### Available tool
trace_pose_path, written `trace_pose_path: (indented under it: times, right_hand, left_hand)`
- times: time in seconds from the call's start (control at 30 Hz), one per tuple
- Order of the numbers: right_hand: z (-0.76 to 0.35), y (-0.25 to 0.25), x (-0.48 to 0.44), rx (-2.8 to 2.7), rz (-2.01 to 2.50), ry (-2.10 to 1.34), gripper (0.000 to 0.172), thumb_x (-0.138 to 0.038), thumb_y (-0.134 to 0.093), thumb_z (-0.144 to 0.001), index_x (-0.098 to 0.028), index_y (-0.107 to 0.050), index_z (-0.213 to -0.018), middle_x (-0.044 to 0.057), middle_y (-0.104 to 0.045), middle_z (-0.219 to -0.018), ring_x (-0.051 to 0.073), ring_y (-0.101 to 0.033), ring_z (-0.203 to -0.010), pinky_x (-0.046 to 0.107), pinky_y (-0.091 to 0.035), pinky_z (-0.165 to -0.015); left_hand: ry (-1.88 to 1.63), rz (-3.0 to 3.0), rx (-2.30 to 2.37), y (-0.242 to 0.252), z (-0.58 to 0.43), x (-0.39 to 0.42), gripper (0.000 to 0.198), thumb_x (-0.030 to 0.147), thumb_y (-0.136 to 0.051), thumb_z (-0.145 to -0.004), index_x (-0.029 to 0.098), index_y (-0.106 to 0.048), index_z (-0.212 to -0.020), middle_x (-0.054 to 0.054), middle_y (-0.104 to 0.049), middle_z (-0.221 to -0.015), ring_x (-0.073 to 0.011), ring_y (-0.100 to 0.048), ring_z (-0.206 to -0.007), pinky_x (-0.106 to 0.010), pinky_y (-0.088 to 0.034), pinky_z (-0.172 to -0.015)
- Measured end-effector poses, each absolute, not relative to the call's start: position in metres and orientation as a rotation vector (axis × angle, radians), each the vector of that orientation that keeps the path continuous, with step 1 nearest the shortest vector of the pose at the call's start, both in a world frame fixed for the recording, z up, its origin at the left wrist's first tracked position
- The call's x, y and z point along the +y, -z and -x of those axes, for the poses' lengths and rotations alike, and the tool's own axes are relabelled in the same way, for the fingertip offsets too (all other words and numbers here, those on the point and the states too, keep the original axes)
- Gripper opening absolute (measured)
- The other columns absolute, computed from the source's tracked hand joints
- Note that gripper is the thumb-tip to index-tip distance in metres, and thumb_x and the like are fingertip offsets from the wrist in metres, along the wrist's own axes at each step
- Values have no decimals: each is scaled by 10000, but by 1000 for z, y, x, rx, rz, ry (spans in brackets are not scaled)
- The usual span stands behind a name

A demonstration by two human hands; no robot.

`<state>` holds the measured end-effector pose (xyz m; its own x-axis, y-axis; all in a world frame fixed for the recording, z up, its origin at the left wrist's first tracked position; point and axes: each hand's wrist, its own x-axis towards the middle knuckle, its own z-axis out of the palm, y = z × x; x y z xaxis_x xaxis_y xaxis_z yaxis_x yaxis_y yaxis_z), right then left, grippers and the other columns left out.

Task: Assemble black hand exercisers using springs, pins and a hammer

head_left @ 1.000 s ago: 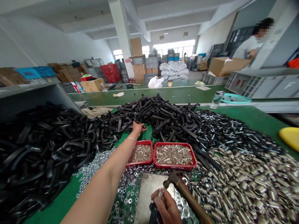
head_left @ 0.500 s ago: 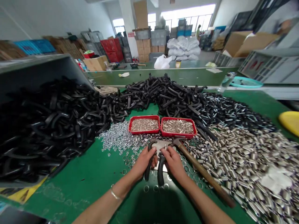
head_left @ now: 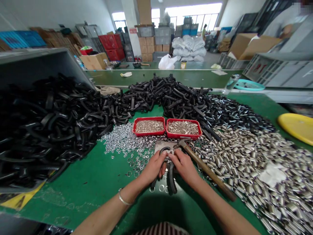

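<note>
My left hand (head_left: 154,167) is closed around a black hooked part (head_left: 165,149), whose curved end rises above my fingertips. Close beside it, my right hand (head_left: 184,164) pinches the upper end of a black curved handle (head_left: 172,181), which hangs downward. A small metal coil spring (head_left: 172,151) shows at the right fingertips. The fingertips of both hands nearly meet, and the join between the two black parts is hidden. Under them lies a metal plate (head_left: 160,145). A hammer (head_left: 207,169) rests just right of my right hand.
Two red trays (head_left: 149,133) of small metal pieces stand ahead. Loose rings and nuts (head_left: 122,140) lie to the left, metal springs (head_left: 242,160) to the right. Black parts (head_left: 161,91) pile up behind and in a grey bin (head_left: 73,65). A yellow lid (head_left: 297,127) sits far right.
My hands have come closer together, bringing the black handle in the right hand up against the hooked part in the left. The view has shifted slightly.
</note>
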<state>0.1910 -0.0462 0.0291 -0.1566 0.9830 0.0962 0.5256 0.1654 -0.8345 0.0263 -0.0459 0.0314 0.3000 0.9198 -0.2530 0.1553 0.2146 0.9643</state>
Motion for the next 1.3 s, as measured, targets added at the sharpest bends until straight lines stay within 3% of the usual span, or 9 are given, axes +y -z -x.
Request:
trace_pose_path:
  times: [0.23, 0.43, 0.57, 0.67, 0.83, 1.0, 1.17, 1.3]
  right_hand:
    - [-187, -28, -53, -1698, 1402, -965, 290, -429, -468, -970, -241, -465, -749, -23, -508, -638, 162, -493, -620, 274, -354, -604]
    - [-184, -28, -67, -1590, 1368, -1115, 310, -464, -457, -991, -249, -455, -768, -42, -504, -603, 158, -527, -582, 271, -355, -586]
    - [-185, -31, -73, -1584, 1369, -1135, 298, -466, -460, -993, -244, -481, -795, -32, -535, -630, 161, -540, -610, 274, -360, -601]
    - [-190, -37, -73, -1652, 1329, -1150, 273, -450, -485, -984, -232, -547, -832, -7, -600, -721, 165, -553, -674, 276, -371, -634]
    - [-195, -45, -76, -1745, 1262, -1311, 260, -414, -462, -987, -220, -612, -899, 20, -659, -857, 181, -583, -789, 289, -412, -724]
    - [-194, -40, -85, -1797, 1397, -1189, 198, -376, -489, -957, -216, -588, -897, 42, -659, -819, 196, -592, -739, 294, -388, -675]
    - [-191, -31, -76, -1846, 1548, -1061, 227, -330, -415, -986, -180, -581, -1022, 92, -696, -841, 224, -636, -760, 295, -389, -656]
    - [-205, -39, -35, -2048, 1547, -802, 302, -309, -531, -956, -158, -595, -1210, 121, -712, -986, 253, -640, -914, 324, -436, -770]
  left_hand:
    - [-685, -1327, 1132, -33, -25, -46, 430, 637, -427, -940, 214, -499, -965, 74, -459, -417, -118, -415, -328, -211, -267, -364]
    - [-699, -1420, 1185, -29, -21, -60, 423, 589, -331, -982, 215, -479, -1112, 62, -469, -486, -154, -464, -400, -251, -339, -430]
    - [-645, -1589, 1215, -29, -14, -63, 409, 530, -291, -1008, 195, -468, -1163, 33, -536, -540, -181, -555, -496, -285, -419, -560]
    - [-525, -1768, 1237, -34, -8, -61, 414, 493, -321, -1002, 181, -462, -1234, -26, -645, -667, -212, -639, -636, -319, -458, -691]
    - [-199, -1953, 1195, -47, 1, -59, 599, 564, -622, -824, 204, -462, -1276, -123, -715, -1011, -296, -682, -941, -342, -477, -789]
    - [-38, -2001, 1189, -64, -4, -64, 614, 601, -648, -788, 189, -486, -1213, -150, -718, -1008, -323, -692, -917, -334, -470, -738]
    - [-34, -2112, 1151, -58, -6, -44, 655, 634, -614, -807, 173, -468, -1250, -145, -721, -991, -337, -700, -914, -325, -467, -704]
    - [-26, -2209, 1244, -33, -5, -7, 629, 670, -613, -792, 167, -576, -1168, -172, -721, -976, -360, -706, -888, -367, -495, -705]
